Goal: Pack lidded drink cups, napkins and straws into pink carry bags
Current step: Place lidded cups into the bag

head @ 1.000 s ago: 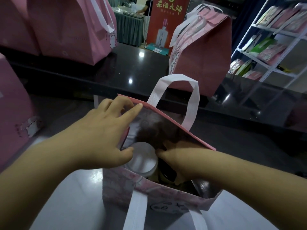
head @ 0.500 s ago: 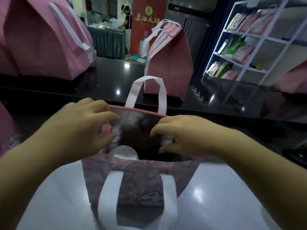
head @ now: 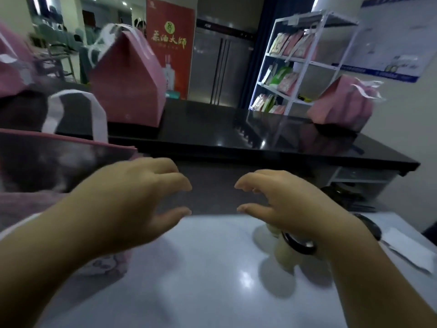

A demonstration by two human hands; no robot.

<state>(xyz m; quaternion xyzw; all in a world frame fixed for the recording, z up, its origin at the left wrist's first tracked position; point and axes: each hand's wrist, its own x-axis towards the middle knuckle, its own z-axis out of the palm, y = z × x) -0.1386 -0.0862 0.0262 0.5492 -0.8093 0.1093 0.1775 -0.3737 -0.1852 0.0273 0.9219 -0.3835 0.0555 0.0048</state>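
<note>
Pink carry bag (head: pixel 47 162) now sits far left, released; left hand (head: pixel 132 200) and right hand (head: pixel 290 204) hover apart, empty, over white table (head: pixel 212 268); black counter (head: pixel 212 129) behind.

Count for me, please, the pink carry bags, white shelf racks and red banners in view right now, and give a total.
Pink carry bags: 4
White shelf racks: 1
Red banners: 1
Total: 6
</note>
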